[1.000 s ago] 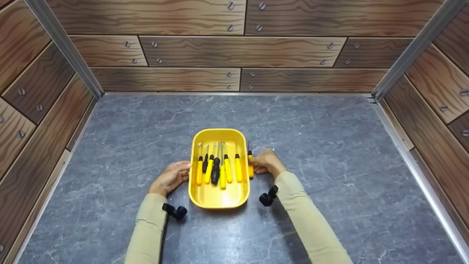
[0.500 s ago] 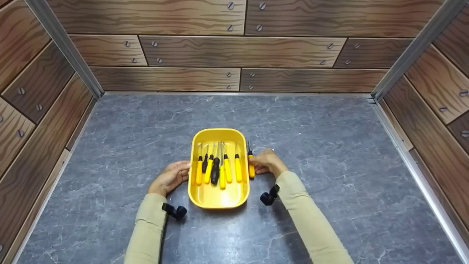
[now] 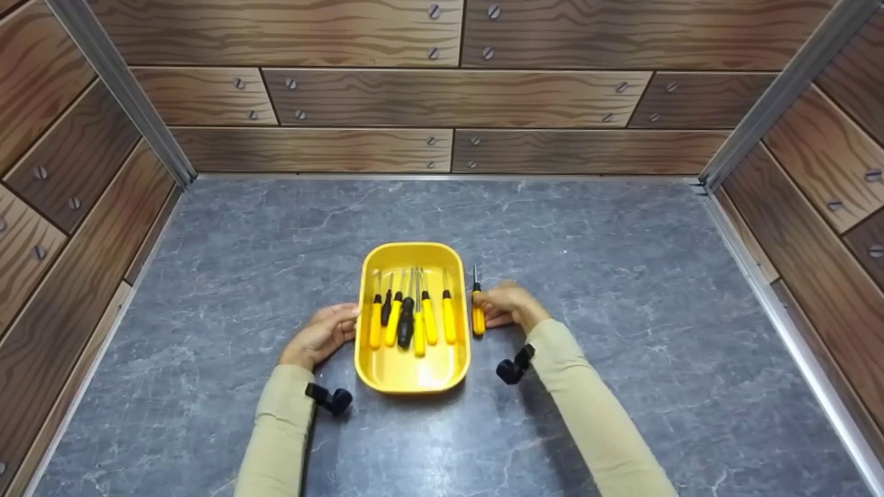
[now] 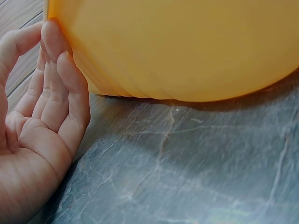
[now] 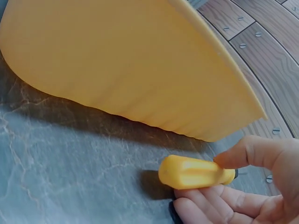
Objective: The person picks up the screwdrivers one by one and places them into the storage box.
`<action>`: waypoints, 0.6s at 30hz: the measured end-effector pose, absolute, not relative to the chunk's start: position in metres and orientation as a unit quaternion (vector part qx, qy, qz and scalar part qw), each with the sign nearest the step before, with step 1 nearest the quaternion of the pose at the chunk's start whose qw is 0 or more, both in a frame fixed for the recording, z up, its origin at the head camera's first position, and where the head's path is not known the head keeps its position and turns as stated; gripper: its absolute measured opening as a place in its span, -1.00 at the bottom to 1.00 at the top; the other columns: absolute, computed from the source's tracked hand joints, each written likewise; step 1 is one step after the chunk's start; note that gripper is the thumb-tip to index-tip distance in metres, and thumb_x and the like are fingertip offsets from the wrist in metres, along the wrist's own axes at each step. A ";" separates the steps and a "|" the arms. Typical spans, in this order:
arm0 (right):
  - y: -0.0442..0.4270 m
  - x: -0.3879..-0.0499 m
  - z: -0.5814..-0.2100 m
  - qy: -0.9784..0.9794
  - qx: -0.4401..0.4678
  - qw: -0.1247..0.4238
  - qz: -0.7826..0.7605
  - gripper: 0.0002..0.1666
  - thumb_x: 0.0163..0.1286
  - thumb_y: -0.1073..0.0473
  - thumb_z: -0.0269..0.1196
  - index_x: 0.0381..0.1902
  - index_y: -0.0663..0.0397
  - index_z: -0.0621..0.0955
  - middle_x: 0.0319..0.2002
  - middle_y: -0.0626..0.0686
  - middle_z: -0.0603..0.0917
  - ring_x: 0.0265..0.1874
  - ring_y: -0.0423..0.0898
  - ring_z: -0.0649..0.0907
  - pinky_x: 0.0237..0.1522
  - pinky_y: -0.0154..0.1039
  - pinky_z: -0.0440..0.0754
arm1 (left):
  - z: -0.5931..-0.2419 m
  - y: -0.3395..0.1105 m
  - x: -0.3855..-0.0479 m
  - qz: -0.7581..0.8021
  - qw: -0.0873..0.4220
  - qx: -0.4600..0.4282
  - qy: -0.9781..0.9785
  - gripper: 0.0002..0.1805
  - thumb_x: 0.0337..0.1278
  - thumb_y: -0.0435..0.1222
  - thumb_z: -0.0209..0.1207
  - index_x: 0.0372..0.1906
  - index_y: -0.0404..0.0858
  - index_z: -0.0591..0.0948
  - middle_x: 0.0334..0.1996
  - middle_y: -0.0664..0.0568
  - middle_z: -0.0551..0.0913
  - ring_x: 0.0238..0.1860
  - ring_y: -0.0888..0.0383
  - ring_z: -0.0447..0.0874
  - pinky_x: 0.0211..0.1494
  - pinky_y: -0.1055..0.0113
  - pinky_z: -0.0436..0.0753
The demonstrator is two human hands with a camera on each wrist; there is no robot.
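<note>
A yellow plastic tray [image 3: 413,376] stands on the grey marbled surface with several screwdrivers inside. Most have yellow handles; a larger black-handled screwdriver [image 3: 406,324] lies among them, beside a smaller black one [image 3: 387,309]. My left hand [image 3: 319,336] is at the tray's left side, thumb and fingertips pinching its rim; the left wrist view has the hand [image 4: 42,121] against the outer wall. On the tray's other side, my right hand [image 3: 507,304] pinches a yellow-handled screwdriver [image 3: 478,319], shaft pointing away. In the right wrist view its handle [image 5: 194,172] shows between thumb and fingers, apart from the tray.
Wood-patterned panels [image 3: 456,98] stand at the back and both sides, with metal profiles [image 3: 128,90] at the corners. The marbled surface [image 3: 608,276] spreads around the tray. A black wrist mount [image 3: 514,366] sits on each sleeve.
My right hand has shifted slightly to the right with the screwdriver, widening the gap from the tray wall. The left hand and the tray hold nearly still.
</note>
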State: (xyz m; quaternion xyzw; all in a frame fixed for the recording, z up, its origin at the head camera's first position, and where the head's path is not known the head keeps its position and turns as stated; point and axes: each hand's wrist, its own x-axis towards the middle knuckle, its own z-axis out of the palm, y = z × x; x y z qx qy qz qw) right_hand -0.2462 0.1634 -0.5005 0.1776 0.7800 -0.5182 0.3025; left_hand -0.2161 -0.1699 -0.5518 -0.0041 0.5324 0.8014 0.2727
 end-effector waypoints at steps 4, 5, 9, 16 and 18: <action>0.166 -0.246 -0.497 0.777 0.177 0.308 -0.519 -0.90 0.19 0.25 0.15 -0.52 0.08 0.50 -0.67 -0.10 0.52 -0.71 -0.26 0.53 -0.53 -0.42 0.69 | -0.550 -0.170 -0.215 0.803 0.272 -0.003 0.531 -0.79 0.35 -0.41 -0.07 -0.25 -0.20 0.59 -0.41 0.16 0.75 -0.34 0.32 0.70 -0.09 0.43 0.69; 0.166 -0.246 -0.496 0.777 0.176 0.309 -0.519 -0.91 0.19 0.26 0.15 -0.51 0.09 0.50 -0.66 -0.09 0.52 -0.70 -0.26 0.54 -0.52 -0.42 0.69 | -0.550 -0.170 -0.214 0.804 0.271 -0.005 0.530 -0.79 0.35 -0.41 -0.07 -0.25 -0.20 0.58 -0.41 0.16 0.74 -0.35 0.32 0.70 -0.10 0.43 0.69; 0.168 -0.246 -0.491 0.776 0.173 0.313 -0.520 -0.95 0.20 0.28 0.14 -0.46 0.12 0.50 -0.61 -0.06 0.54 -0.67 -0.24 0.56 -0.48 -0.41 0.70 | -0.549 -0.169 -0.214 0.805 0.269 -0.009 0.528 -0.80 0.34 -0.42 -0.08 -0.25 -0.20 0.57 -0.43 0.15 0.74 -0.37 0.33 0.69 -0.13 0.44 0.68; 0.171 -0.245 -0.484 0.780 0.153 0.313 -0.520 -0.97 0.20 0.28 0.13 -0.43 0.12 0.49 -0.59 -0.05 0.55 -0.65 -0.24 0.57 -0.45 -0.42 0.71 | -0.550 -0.169 -0.214 0.807 0.268 -0.015 0.526 -0.79 0.34 -0.42 -0.07 -0.27 -0.18 0.58 -0.45 0.15 0.74 -0.39 0.32 0.69 -0.14 0.43 0.69; 0.172 -0.244 -0.482 0.782 0.147 0.310 -0.520 -0.97 0.18 0.28 0.13 -0.44 0.11 0.49 -0.60 -0.06 0.55 -0.66 -0.25 0.57 -0.46 -0.42 0.71 | -0.551 -0.169 -0.214 0.806 0.268 -0.016 0.527 -0.79 0.34 -0.41 -0.06 -0.27 -0.18 0.58 -0.46 0.16 0.73 -0.40 0.32 0.69 -0.14 0.43 0.69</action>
